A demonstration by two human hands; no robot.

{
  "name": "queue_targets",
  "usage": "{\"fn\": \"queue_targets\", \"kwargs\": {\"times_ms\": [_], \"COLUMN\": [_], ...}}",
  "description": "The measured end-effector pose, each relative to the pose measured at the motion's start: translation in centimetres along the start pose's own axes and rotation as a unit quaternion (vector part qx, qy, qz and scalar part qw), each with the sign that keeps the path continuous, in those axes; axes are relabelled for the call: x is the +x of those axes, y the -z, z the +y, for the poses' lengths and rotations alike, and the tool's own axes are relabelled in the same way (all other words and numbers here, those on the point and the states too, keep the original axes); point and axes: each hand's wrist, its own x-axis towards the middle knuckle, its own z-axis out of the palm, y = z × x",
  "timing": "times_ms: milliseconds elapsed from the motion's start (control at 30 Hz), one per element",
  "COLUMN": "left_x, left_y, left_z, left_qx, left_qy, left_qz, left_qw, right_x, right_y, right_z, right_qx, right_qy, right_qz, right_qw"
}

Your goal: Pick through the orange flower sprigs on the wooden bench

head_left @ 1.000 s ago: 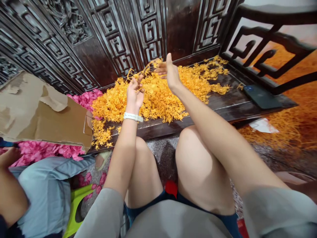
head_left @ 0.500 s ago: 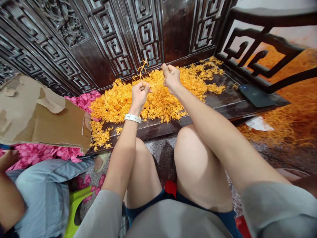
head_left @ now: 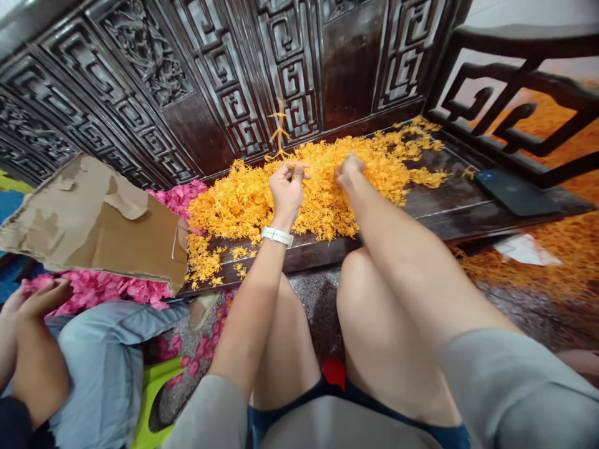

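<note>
A branched yellow-orange sprig (head_left: 279,134), probably plastic, stands up from the pinched fingers of my left hand (head_left: 287,190), which wears a white wristband (head_left: 277,236). My right hand (head_left: 350,168) reaches over the heap to the right, apart from the left one. Its fingers are smeared by motion, so whether it holds anything is unclear. Beneath both hands spreads a heap of small, spidery yellow-orange pieces (head_left: 322,215). The heap lies on a dark wooden bench (head_left: 421,209) with a carved back.
Left, a torn cardboard sheet (head_left: 93,231) stands by pink flower pieces (head_left: 107,287). Another person's hands (head_left: 40,305) are beyond it, near a lime-green stool (head_left: 156,386). A dark phone (head_left: 517,190) lies at the bench's right end. Orange strands (head_left: 524,280) cover the floor there.
My right hand has dropped from its raised closed position towards the heap. The left hand keeps the sprig, now more upright. The whole view has shifted slightly.
</note>
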Motion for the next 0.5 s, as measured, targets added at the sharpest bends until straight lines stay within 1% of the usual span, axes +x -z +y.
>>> {"fn": "queue_targets", "kwargs": {"times_ms": [67, 100, 167, 200, 233, 300, 333, 367, 400, 433, 500], "left_x": [0.5, 0.8, 1.4, 1.7, 1.8, 1.9, 1.9, 1.8, 1.6, 1.5, 1.4], "left_y": [0.6, 0.9, 1.4, 1.6, 1.8, 2.0, 2.0, 2.0, 2.1, 2.1, 2.2], "left_z": [0.6, 0.7, 0.5, 0.3, 0.1, -0.1, -0.1, 0.0, 0.1, 0.2, 0.3], "left_qx": [-0.039, -0.052, -0.065, -0.065, -0.061, -0.041, -0.025, -0.009, 0.007, 0.020, 0.032], "left_qy": [0.026, 0.044, 0.072, 0.077, 0.075, 0.060, 0.048, 0.035, 0.021, 0.008, -0.012], "left_qz": [0.027, 0.040, 0.055, 0.060, 0.064, 0.066, 0.063, 0.057, 0.049, 0.042, 0.030], "left_qw": [0.999, 0.997, 0.994, 0.993, 0.993, 0.995, 0.997, 0.998, 0.999, 0.999, 0.999], "right_x": [0.3, 0.2, -0.4, -0.8, -1.2, -2.2, -2.7, -3.5, -4.4, -5.4, -7.9], "right_y": [1.3, 1.7, 1.9, 1.9, 1.8, 1.6, 1.5, 1.4, 1.3, 1.2, 0.9], "right_z": [-0.3, -0.5, -0.8, -0.8, -0.9, -1.2, -1.5, -1.9, -2.4, -2.9, -3.9], "right_qx": [-0.004, -0.015, -0.068, -0.105, -0.143, -0.206, -0.220, -0.220, -0.209, -0.193, -0.171], "right_qy": [0.005, 0.011, 0.043, 0.066, 0.096, 0.174, 0.213, 0.242, 0.257, 0.257, 0.220], "right_qz": [-0.003, -0.018, -0.083, -0.106, -0.115, -0.093, -0.077, -0.071, -0.085, -0.120, -0.235], "right_qw": [1.000, 1.000, 0.993, 0.987, 0.978, 0.958, 0.949, 0.942, 0.940, 0.939, 0.931]}}
